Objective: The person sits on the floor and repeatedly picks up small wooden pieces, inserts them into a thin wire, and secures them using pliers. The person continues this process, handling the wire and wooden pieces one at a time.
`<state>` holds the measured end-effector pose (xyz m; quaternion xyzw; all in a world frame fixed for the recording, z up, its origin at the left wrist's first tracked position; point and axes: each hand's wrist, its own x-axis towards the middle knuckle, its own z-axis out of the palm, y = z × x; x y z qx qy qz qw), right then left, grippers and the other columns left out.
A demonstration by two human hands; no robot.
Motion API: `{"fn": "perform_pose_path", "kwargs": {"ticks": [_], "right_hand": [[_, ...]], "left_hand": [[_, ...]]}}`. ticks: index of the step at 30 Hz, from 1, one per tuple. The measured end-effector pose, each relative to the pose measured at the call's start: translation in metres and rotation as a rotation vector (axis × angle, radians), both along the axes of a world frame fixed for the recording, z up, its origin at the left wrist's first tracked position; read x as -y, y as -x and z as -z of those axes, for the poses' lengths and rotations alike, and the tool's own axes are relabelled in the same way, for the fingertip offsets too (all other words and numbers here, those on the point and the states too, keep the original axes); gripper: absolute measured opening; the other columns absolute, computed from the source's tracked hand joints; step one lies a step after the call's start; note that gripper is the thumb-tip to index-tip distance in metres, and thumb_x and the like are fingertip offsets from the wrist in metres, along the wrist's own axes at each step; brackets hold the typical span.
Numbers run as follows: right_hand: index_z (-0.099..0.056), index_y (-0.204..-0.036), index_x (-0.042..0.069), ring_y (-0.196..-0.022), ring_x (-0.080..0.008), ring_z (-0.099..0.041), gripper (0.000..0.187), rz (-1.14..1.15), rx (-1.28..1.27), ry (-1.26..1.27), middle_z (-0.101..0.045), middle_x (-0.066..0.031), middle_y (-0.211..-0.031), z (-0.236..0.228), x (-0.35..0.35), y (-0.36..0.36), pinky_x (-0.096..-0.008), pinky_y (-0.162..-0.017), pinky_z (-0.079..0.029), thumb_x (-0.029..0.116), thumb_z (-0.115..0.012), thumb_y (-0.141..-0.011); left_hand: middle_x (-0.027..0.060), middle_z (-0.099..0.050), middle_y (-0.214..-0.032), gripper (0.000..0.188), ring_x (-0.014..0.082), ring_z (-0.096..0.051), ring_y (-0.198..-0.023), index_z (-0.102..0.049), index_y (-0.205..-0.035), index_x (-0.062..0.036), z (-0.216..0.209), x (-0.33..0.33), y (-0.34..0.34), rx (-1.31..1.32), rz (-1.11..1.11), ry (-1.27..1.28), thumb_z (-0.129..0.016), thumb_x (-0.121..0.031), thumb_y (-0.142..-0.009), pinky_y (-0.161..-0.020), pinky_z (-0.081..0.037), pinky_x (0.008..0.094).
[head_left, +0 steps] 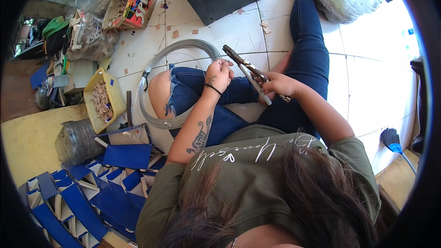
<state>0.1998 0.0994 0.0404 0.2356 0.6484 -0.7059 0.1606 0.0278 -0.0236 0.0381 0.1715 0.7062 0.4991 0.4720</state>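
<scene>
Wire [193, 43] is lying in a coil around the bent left knee [160, 93]; where it is passing the leg, one cannot tell over from under. Just beyond the shin, the left hand [219, 74] is pinching with closed fingertips, though whatever they are holding is too fine to make out. The right hand [281, 84] is gripping the pliers [237, 57] with its fingers wrapped around, the nose pointing up toward the left fingertips. A pale bar [255, 85] is running alongside, perhaps the second handle; whether the nose is closing on anything, one cannot tell.

The step seems to be working a strand with the tool. To do it well, the person should be pinching close to the nose, so the strand is not springing, and squeezing evenly rather than twisting. The coil should be lying loose, not tugging, and the fingertips should be staying clear of the bite.
</scene>
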Motion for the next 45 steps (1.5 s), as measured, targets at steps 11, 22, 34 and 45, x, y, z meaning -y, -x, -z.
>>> {"fn": "perform_pose_path", "kwargs": {"ticks": [11,22,34,45], "right_hand": [[-0.054,-0.087,-0.004,-0.070,-0.0198,-0.058,0.023,0.024,0.158,0.193,-0.058,-0.0116,-0.079,0.002,0.004,0.006,-0.0271,-0.065,-0.047,0.007,-0.045,-0.069],[-0.050,-0.080,-0.002,-0.059,-0.0190,-0.055,0.018,0.224,0.167,-0.058,-0.055,-0.0114,-0.066,0.029,-0.006,0.017,-0.0305,-0.052,-0.045,0.011,-0.050,-0.067],[-0.050,-0.080,-0.002,-0.051,-0.0198,-0.054,0.021,0.152,0.236,-0.195,-0.054,-0.0107,-0.060,0.043,0.002,0.034,-0.0316,-0.048,-0.044,0.012,-0.051,-0.066],[-0.048,-0.102,-0.001,-0.072,-0.0139,-0.050,0.038,0.112,-0.008,0.105,-0.053,-0.0077,-0.082,0.014,-0.002,0.001,-0.0236,-0.066,-0.041,0.008,-0.050,-0.065]], "left_hand": [[0.0027,-0.050,-0.055,0.019,0.0057,-0.038,-0.038,-0.050,-0.090,-0.0005,-0.001,-0.002,0.002,-0.142,0.138,0.009,-0.034,-0.012,-0.089,-0.037,-0.030,0.0189],[0.0054,-0.055,-0.056,0.021,0.0119,-0.052,-0.051,-0.053,-0.084,0.0008,0.013,0.006,-0.003,-0.248,0.206,0.095,-0.037,-0.011,-0.087,-0.054,-0.042,0.0246],[0.0063,-0.056,-0.055,0.020,0.0137,-0.054,-0.050,-0.055,-0.082,0.0005,0.032,0.002,-0.002,-0.302,0.167,0.148,-0.038,-0.010,-0.085,-0.053,-0.044,0.0259],[0.0035,-0.050,-0.055,0.017,0.0055,-0.036,-0.038,-0.050,-0.090,0.0008,0.006,0.001,0.002,-0.043,-0.025,0.005,-0.037,-0.011,-0.088,-0.036,-0.029,0.0189]]}}
